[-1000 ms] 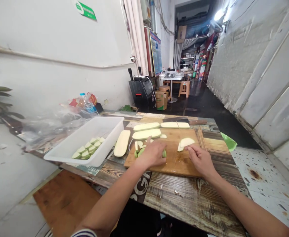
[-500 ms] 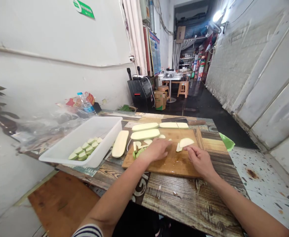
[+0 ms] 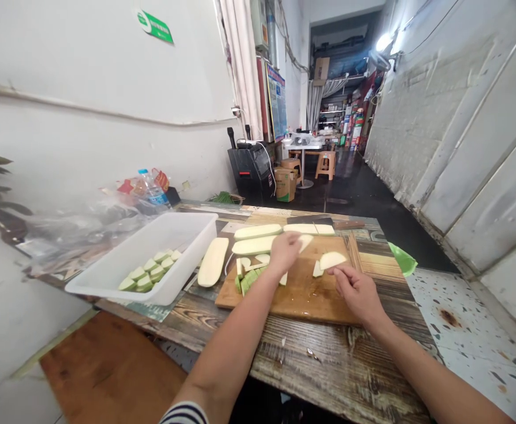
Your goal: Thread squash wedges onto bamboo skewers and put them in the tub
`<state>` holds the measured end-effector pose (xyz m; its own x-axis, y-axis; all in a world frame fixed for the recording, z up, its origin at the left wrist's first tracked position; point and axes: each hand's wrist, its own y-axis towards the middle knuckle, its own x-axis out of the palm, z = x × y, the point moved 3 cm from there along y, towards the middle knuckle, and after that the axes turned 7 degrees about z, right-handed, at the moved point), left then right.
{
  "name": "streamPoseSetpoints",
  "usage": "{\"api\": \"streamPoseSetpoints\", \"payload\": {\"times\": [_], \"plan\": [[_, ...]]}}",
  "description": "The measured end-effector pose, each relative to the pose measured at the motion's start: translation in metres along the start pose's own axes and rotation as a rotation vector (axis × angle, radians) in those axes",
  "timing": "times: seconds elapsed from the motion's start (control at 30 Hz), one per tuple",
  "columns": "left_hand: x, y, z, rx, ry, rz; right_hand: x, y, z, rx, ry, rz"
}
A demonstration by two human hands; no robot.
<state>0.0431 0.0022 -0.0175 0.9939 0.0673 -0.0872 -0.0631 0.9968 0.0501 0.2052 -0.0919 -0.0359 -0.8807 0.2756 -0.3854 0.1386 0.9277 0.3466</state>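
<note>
My left hand (image 3: 285, 250) is closed in a pinch on a pale zucchini slice (image 3: 305, 242), raised over the wooden cutting board (image 3: 302, 300). Over the board's right side, my right hand (image 3: 357, 288) pinches a thin skewer, mostly hidden by the fingers, with a zucchini slice (image 3: 332, 260) at its tip. A smaller piece (image 3: 318, 269) lies just left of that slice. Cut green-edged zucchini pieces (image 3: 251, 278) sit on the board's left part, partly behind my left forearm. Long zucchini halves (image 3: 258, 231) lie along the back edge, and another half (image 3: 213, 262) rests left of the board.
A white plastic tub (image 3: 182, 277) with several zucchini pieces stands at the left. Thin wooden skewers (image 3: 353, 252) lie at the board's right edge. Behind the board is a knife with a brown handle (image 3: 349, 224). Plastic bags (image 3: 76, 235) and a water bottle (image 3: 154, 188) are at back left.
My left hand has moved up and away from the cut pieces on the board and now holds a slice. My right hand stays nearly in place.
</note>
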Motion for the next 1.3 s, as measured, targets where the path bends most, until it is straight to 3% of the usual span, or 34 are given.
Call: {"api": "streamPoseSetpoints", "payload": {"times": [0.13,0.33,0.47,1.3], "plan": [[-0.002,0.009,-0.004,-0.277,-0.550,-0.033,0.002,-0.005,-0.010,-0.060,-0.041,-0.091],[-0.011,0.015,-0.010,-0.448,-0.822,0.021,0.006,-0.013,-0.015,-0.067,-0.022,-0.188],[-0.014,0.013,-0.011,-0.534,-0.836,0.051,0.006,-0.016,-0.020,-0.073,-0.055,-0.202],[-0.012,0.007,-0.007,-0.457,-0.838,0.054,0.006,-0.015,-0.025,-0.055,-0.051,-0.166]]}}
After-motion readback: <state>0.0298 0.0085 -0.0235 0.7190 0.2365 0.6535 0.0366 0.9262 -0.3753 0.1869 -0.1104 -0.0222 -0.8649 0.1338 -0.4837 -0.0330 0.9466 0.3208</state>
